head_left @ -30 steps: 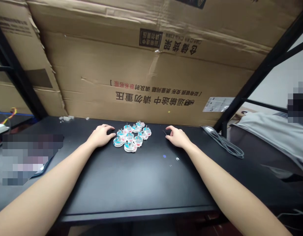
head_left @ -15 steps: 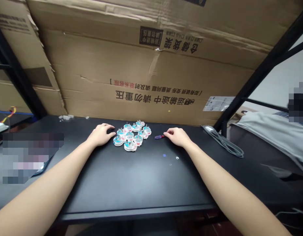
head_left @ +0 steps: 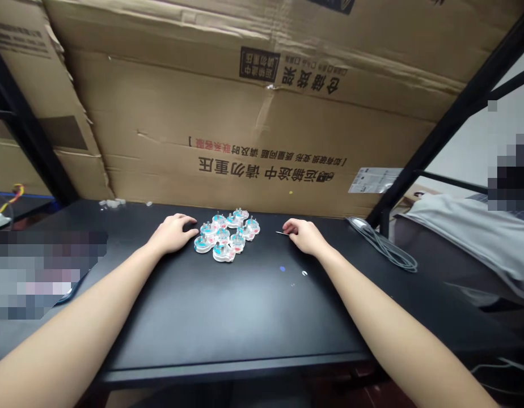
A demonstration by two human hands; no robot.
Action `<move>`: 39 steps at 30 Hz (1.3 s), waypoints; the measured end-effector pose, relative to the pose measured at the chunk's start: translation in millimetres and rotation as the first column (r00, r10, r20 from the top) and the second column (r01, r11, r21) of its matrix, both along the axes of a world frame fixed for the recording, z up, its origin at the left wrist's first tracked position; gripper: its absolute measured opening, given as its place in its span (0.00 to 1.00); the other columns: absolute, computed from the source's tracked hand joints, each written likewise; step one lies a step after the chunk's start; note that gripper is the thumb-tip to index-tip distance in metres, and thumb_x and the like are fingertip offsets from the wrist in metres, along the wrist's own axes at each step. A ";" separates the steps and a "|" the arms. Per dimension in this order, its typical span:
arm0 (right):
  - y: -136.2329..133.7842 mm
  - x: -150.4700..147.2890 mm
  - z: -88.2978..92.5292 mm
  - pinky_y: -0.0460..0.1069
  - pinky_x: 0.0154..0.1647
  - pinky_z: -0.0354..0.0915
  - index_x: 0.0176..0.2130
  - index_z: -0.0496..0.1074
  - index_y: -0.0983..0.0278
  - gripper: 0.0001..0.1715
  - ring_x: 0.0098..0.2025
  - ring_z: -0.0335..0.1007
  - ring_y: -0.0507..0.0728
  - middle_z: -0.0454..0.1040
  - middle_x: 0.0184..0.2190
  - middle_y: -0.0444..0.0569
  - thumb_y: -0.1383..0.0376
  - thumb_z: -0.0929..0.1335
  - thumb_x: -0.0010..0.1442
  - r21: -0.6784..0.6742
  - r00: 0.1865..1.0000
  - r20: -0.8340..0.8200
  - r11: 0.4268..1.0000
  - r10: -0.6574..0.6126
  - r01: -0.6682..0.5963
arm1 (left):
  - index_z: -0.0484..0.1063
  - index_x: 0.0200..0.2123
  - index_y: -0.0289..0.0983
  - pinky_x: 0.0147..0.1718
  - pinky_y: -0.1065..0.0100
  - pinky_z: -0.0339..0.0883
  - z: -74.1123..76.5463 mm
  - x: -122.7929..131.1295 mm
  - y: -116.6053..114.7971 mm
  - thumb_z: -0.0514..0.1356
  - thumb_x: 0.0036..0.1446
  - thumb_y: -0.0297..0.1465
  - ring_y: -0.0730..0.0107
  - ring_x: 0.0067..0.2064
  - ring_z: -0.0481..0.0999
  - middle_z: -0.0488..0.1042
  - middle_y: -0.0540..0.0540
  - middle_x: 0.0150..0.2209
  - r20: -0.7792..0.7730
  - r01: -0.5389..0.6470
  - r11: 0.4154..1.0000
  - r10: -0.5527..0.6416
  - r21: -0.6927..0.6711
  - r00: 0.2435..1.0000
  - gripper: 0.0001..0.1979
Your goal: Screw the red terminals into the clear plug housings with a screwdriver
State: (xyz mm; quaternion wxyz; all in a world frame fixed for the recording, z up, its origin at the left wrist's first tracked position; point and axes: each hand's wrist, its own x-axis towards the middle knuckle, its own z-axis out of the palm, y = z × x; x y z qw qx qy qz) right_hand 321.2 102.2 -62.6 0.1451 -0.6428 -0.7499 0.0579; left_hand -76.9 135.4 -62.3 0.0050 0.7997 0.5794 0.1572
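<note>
Several clear plastic plug-like units point(head_left: 222, 236) with blue and red parts inside stand bunched together on the black table point(head_left: 215, 317), metal prongs upward. My left hand point(head_left: 173, 232) rests at the left side of the bunch, fingers and thumb apart, holding nothing; I cannot tell if its fingertips touch the nearest unit. To the right of the bunch, my right hand point(head_left: 303, 235) is closed around a small screwdriver point(head_left: 281, 233). Its thin metal shaft points left out of the fingers, while the handle is hidden in the hand.
A large cardboard sheet point(head_left: 228, 119) stands along the back of the table, between black metal frame posts. A coiled grey cable point(head_left: 385, 246) lies at the right. Small white bits point(head_left: 112, 203) sit at the back left. A blue scrap point(head_left: 282, 269) lies in front of my right hand.
The screwdriver has turned round in my right hand: its purple and red handle stuck out to the left before, and now the metal shaft does. My left hand stays beside the units.
</note>
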 end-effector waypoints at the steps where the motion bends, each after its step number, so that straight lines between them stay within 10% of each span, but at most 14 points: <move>1: 0.2 0.1 -0.4 0.58 0.50 0.72 0.55 0.70 0.64 0.19 0.50 0.73 0.58 0.72 0.54 0.54 0.59 0.67 0.67 0.002 1.000 -0.003 1.000 0.009 -0.009 | 0.71 0.54 0.37 0.51 0.51 0.72 0.0 0.0 -0.1 0.60 0.66 0.37 0.57 0.53 0.75 0.72 0.40 0.56 0.000 0.000 1.000 0.000 0.001 1.000 0.16; 18: 1.1 -1.7 1.5 0.58 0.51 0.72 0.55 0.70 0.64 0.19 0.51 0.73 0.59 0.72 0.54 0.54 0.58 0.67 0.67 0.060 0.988 0.024 0.987 -0.150 0.148 | 0.71 0.54 0.37 0.52 0.50 0.72 0.1 -0.5 -0.3 0.60 0.66 0.37 0.57 0.53 0.75 0.72 0.40 0.56 0.005 -0.003 1.000 0.003 -0.004 1.000 0.16; 39: 1.4 -10.2 1.3 0.58 0.51 0.72 0.55 0.70 0.64 0.19 0.51 0.73 0.59 0.72 0.54 0.54 0.58 0.67 0.67 -0.007 1.000 0.021 1.000 0.005 -0.004 | 0.71 0.54 0.37 0.53 0.49 0.71 0.3 -0.1 -0.5 0.60 0.66 0.37 0.56 0.54 0.74 0.72 0.40 0.56 0.006 0.002 1.000 -0.002 0.005 1.000 0.16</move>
